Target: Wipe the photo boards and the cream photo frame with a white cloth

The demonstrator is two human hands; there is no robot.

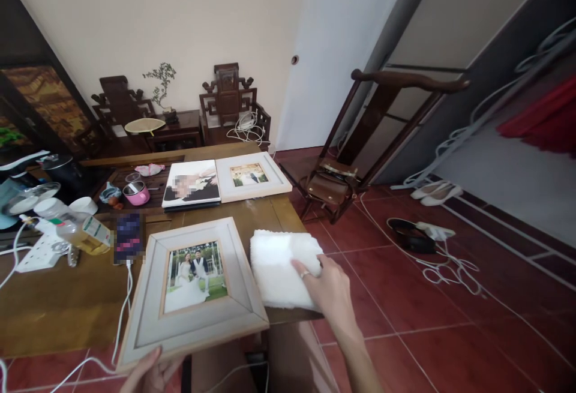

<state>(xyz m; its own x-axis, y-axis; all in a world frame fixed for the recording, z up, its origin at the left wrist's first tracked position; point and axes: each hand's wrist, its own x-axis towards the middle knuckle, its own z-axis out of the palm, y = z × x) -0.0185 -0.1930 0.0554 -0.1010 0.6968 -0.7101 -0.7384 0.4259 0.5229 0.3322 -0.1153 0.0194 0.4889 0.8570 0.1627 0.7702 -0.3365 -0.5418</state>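
Observation:
A pale wooden picture frame with a wedding photo lies at the near edge of the wooden table. My left hand grips the frame's lower edge, thumb on top. A folded white cloth lies just right of the frame. My right hand rests on the cloth's right side, fingers curled over its edge, a ring on one finger. Farther back lie a second framed photo and a frameless photo print.
A phone on a white cable, a power strip, a bottle, cups and a pink pot crowd the table's left. A dark wooden chair stands to the right. Shoes and cables lie on the red tile floor.

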